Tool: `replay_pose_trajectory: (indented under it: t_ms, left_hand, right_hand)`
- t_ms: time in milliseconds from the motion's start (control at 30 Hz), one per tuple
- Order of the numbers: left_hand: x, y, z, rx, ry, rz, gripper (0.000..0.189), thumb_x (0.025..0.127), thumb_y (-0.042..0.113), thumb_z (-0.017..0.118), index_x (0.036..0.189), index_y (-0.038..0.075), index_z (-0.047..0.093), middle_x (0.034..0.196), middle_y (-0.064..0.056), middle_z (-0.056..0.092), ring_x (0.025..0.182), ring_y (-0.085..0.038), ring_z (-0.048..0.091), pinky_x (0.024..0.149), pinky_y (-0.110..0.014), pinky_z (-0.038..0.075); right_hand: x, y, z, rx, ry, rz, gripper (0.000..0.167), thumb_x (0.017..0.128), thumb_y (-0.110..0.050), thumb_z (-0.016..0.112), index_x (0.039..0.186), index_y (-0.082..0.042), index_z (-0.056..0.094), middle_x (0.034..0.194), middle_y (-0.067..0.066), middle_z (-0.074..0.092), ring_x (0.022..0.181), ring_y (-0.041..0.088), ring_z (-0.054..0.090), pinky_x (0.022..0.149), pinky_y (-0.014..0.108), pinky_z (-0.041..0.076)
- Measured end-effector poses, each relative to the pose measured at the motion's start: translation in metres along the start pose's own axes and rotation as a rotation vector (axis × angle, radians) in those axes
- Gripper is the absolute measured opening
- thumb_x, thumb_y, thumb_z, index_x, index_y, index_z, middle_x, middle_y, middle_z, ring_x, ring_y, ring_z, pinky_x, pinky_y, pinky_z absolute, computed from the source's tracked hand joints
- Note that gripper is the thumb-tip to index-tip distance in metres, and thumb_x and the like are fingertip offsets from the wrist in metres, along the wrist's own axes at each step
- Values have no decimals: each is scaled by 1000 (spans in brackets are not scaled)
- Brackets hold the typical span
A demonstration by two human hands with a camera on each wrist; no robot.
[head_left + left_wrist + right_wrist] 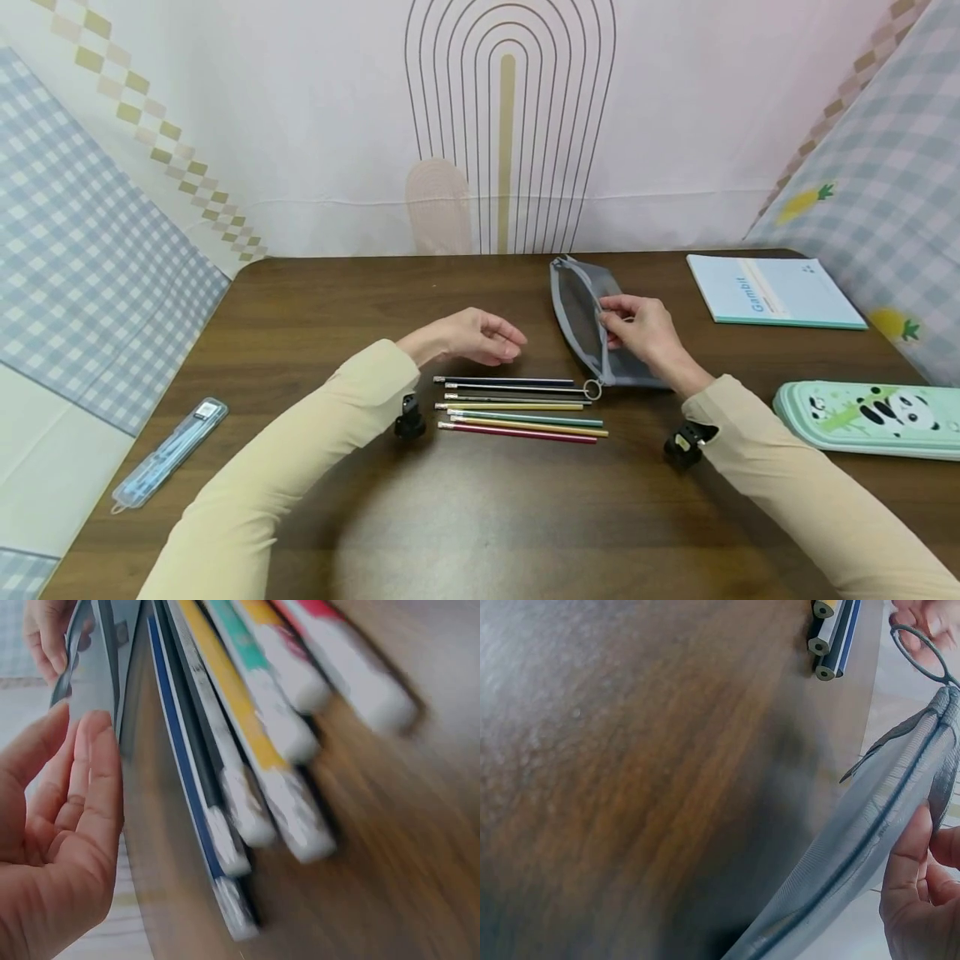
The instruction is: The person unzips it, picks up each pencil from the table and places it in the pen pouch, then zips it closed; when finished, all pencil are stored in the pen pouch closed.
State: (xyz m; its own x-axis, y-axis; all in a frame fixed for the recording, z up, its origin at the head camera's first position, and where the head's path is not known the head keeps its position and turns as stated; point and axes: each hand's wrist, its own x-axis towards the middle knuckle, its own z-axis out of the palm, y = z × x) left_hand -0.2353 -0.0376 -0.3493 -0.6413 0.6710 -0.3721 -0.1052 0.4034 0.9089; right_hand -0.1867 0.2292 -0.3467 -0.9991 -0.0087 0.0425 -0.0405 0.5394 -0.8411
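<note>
Head view, right hand pinching a grey pouch, left hand loosely curved, pencils on the worktop nearer the person, left wrist view, pencils right of that hand, right wrist view, pouch pinched, extending left of its hand.

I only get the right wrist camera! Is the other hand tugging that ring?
Observer: No, the head view shows the left hand holding nothing.
Operator: Okay! Are any of the pencils red?
Observer: Yes, there's one red pencil in the head view.
Operator: Ooh, and are there any animals?
Observer: Yes, there's a panda picture on the green case, over at the right edge of the head view.
</note>
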Motion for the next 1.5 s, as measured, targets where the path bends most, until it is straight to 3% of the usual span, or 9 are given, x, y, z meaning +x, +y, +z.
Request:
replay_pose_trajectory:
  t_ms: [267, 467, 633, 933, 1067, 1200, 1267, 1367, 1500]
  left_hand:
    - [-11, -13, -6, 192, -70, 56, 32, 85, -4, 65, 116, -10, 60, 104, -18, 68, 86, -9, 63, 79, -23, 55]
    - [-10, -22, -6, 251, -102, 92, 31, 82, -8, 66, 112, -9, 62, 99, -17, 68, 85, -13, 64, 78, -22, 55]
    - [-9, -24, -5, 319, -98, 119, 29, 81, -8, 67, 110, -7, 65, 95, -14, 69, 81, -11, 65, 77, -24, 56]
    - [-13, -19, -5, 615, -40, 214, 21, 79, -2, 69, 98, 7, 72, 83, -1, 71, 73, -4, 64, 71, -18, 53]
    - [-14, -17, -10, 689, -36, 228, 19, 78, 1, 70, 96, 8, 73, 81, 0, 71, 72, -3, 63, 71, -16, 53]
    - [-18, -12, -19, 666, -42, 191, 16, 80, 2, 70, 95, 6, 72, 82, 0, 70, 74, -4, 62, 70, -16, 52]
    - [-19, -9, -23, 599, -42, 159, 17, 81, 1, 69, 97, 3, 71, 82, -1, 69, 74, -5, 61, 68, -18, 52]
    - [-17, -6, -26, 437, -35, 106, 20, 83, 0, 64, 103, -2, 67, 84, -1, 68, 74, -6, 59, 68, -20, 53]
    - [-4, 1, -16, 133, -1, 2, 27, 89, 2, 57, 115, -6, 59, 93, -6, 67, 76, -6, 59, 70, -20, 54]
  right_hand:
    - [-2, 0, -1, 6, -1, 16, 32, 94, -4, 53, 124, 8, 55, 87, 16, 59, 56, 2, 57, 54, 20, 55]
    - [-2, 1, -1, 13, -5, 14, 32, 94, -4, 53, 124, 8, 55, 86, 15, 59, 56, 3, 56, 54, 21, 55]
    - [-2, 1, -1, 13, -11, 9, 32, 94, -4, 53, 124, 8, 55, 86, 16, 59, 57, 3, 56, 55, 22, 55]
    - [-2, 0, -1, 18, -5, 15, 32, 94, -4, 54, 124, 8, 55, 86, 15, 58, 56, 3, 57, 55, 22, 56]
    - [-2, -1, -1, 19, -7, 15, 32, 94, -4, 54, 124, 8, 55, 85, 14, 58, 56, 3, 57, 55, 21, 55]
    - [-2, -1, -1, 18, -8, 16, 32, 94, -4, 53, 124, 7, 55, 85, 14, 58, 56, 3, 56, 55, 21, 55]
    - [-2, -1, -1, 17, -7, 16, 32, 94, -5, 53, 125, 7, 55, 85, 14, 58, 56, 3, 56, 55, 21, 55]
    - [-2, -1, -1, 15, -7, 16, 32, 95, -5, 53, 125, 7, 55, 86, 14, 58, 56, 3, 56, 55, 21, 55]
    - [-2, -2, 1, 18, -12, 6, 33, 95, -4, 53, 125, 8, 55, 86, 15, 58, 56, 4, 56, 55, 21, 55]
